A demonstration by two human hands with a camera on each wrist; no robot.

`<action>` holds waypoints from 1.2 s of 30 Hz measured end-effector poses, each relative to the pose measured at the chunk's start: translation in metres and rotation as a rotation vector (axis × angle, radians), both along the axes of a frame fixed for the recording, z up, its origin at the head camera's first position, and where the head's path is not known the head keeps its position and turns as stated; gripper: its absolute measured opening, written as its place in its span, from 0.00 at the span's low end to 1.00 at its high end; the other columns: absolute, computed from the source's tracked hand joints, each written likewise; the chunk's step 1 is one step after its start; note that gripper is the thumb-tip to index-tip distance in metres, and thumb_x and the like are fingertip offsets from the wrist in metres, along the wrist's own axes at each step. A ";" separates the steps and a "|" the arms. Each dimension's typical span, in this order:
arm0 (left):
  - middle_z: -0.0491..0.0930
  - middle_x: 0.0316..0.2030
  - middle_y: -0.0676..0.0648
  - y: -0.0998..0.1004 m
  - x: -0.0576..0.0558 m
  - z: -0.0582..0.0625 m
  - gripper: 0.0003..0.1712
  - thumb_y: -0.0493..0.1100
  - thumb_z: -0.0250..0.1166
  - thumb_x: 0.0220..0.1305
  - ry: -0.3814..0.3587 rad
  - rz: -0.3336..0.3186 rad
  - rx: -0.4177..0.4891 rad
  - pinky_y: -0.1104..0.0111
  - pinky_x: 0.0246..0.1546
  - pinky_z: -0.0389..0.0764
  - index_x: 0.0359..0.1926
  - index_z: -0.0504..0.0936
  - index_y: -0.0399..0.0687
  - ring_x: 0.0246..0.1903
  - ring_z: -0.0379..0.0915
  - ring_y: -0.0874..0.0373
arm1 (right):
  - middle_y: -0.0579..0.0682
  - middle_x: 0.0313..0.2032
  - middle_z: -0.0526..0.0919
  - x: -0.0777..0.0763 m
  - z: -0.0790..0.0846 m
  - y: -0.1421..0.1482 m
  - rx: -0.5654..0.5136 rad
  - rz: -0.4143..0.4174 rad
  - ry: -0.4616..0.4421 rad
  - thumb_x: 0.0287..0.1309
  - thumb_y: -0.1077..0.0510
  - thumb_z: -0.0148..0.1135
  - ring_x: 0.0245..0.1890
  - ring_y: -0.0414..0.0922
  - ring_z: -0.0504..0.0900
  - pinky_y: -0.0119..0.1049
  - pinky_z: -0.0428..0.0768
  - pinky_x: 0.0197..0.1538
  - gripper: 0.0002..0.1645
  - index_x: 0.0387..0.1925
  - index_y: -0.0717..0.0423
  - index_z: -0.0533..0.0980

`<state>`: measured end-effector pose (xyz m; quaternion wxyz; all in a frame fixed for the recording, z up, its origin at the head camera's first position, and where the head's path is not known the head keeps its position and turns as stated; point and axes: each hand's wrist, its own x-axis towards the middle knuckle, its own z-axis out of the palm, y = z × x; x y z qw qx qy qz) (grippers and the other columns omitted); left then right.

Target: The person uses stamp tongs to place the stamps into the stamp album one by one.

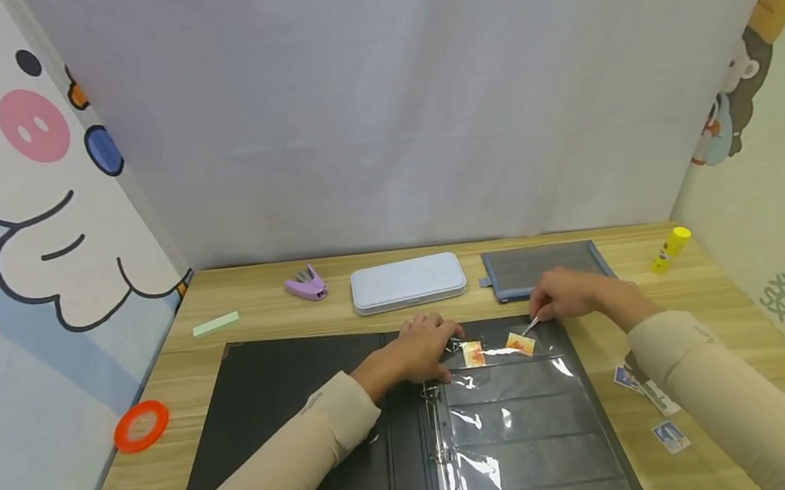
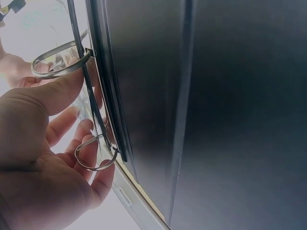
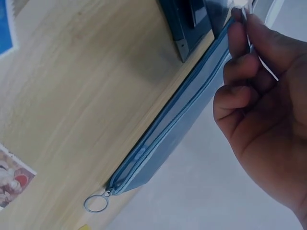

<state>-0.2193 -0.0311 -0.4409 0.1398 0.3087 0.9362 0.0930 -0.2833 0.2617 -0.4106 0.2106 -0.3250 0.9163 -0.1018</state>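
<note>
A black ring binder (image 1: 308, 395) lies open, with a clear pocket page (image 1: 523, 422) on its right side. My left hand (image 1: 420, 349) rests on the page's upper left corner, with relaxed fingers beside the metal rings (image 2: 60, 72). Two small orange stamps sit at the top row: one stamp (image 1: 472, 354) close to the left hand, the other stamp (image 1: 520, 345) further right. Between thumb and fingers, my right hand (image 1: 563, 293) pinches metal tweezers (image 1: 531, 325), whose tip meets the right stamp. The right wrist view shows this hand (image 3: 268, 91) with its other fingers curled.
Behind the binder are a purple stapler (image 1: 306, 283), a pale tin case (image 1: 408, 281) and a grey zip pouch (image 1: 540, 266). A yellow glue stick (image 1: 670, 250) stands at right, above loose stamps (image 1: 670, 437). An orange tape ring (image 1: 141, 426) and a pale green strip (image 1: 216, 324) lie left.
</note>
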 end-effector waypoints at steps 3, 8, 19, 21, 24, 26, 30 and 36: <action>0.69 0.57 0.49 0.000 0.000 0.000 0.39 0.53 0.73 0.50 -0.004 0.003 0.001 0.57 0.58 0.65 0.63 0.68 0.61 0.57 0.62 0.55 | 0.38 0.27 0.83 0.000 -0.002 -0.001 -0.006 0.024 0.003 0.55 0.61 0.63 0.28 0.33 0.73 0.31 0.72 0.36 0.05 0.30 0.48 0.83; 0.69 0.57 0.49 -0.001 -0.001 0.000 0.39 0.53 0.73 0.50 0.000 0.001 0.003 0.58 0.57 0.65 0.63 0.68 0.62 0.57 0.62 0.55 | 0.36 0.25 0.81 -0.001 -0.002 -0.002 -0.007 0.025 0.059 0.54 0.62 0.64 0.27 0.33 0.73 0.31 0.72 0.36 0.07 0.28 0.46 0.83; 0.70 0.57 0.49 -0.001 -0.001 0.001 0.40 0.53 0.74 0.49 0.008 0.002 0.005 0.57 0.57 0.65 0.63 0.68 0.61 0.56 0.62 0.55 | 0.36 0.22 0.80 0.000 -0.004 -0.015 -0.013 0.089 0.098 0.53 0.62 0.65 0.27 0.33 0.72 0.32 0.72 0.36 0.08 0.25 0.45 0.82; 0.70 0.57 0.49 -0.001 0.000 0.000 0.40 0.54 0.74 0.49 0.006 -0.001 0.001 0.58 0.56 0.65 0.64 0.68 0.61 0.55 0.62 0.55 | 0.36 0.23 0.80 0.002 -0.004 -0.017 -0.011 0.081 0.082 0.53 0.62 0.64 0.27 0.33 0.72 0.32 0.72 0.36 0.08 0.25 0.45 0.82; 0.70 0.57 0.50 -0.001 0.002 -0.001 0.41 0.54 0.74 0.49 0.006 -0.004 -0.010 0.59 0.54 0.66 0.65 0.68 0.61 0.55 0.62 0.56 | 0.36 0.23 0.80 0.006 -0.006 -0.017 -0.006 0.068 0.071 0.53 0.63 0.64 0.27 0.33 0.72 0.32 0.72 0.36 0.09 0.25 0.45 0.82; 0.70 0.57 0.50 0.000 0.003 -0.001 0.41 0.55 0.73 0.49 0.012 -0.004 -0.019 0.60 0.54 0.66 0.65 0.67 0.61 0.55 0.62 0.56 | 0.36 0.23 0.80 0.007 -0.007 -0.016 -0.013 0.063 0.072 0.54 0.63 0.64 0.27 0.33 0.72 0.31 0.72 0.36 0.09 0.25 0.45 0.82; 0.69 0.58 0.50 0.001 0.002 -0.001 0.42 0.56 0.73 0.50 0.018 -0.007 -0.033 0.60 0.54 0.66 0.66 0.67 0.61 0.55 0.62 0.56 | 0.36 0.22 0.80 0.007 -0.008 -0.012 -0.030 0.066 0.082 0.53 0.62 0.65 0.27 0.33 0.72 0.31 0.71 0.36 0.08 0.25 0.45 0.82; 0.68 0.58 0.50 0.001 0.000 -0.001 0.44 0.57 0.72 0.50 0.022 -0.018 -0.050 0.61 0.52 0.66 0.68 0.66 0.60 0.53 0.61 0.57 | 0.35 0.23 0.80 0.006 -0.008 0.000 -0.046 0.049 0.103 0.53 0.62 0.64 0.27 0.32 0.72 0.32 0.72 0.36 0.07 0.26 0.46 0.82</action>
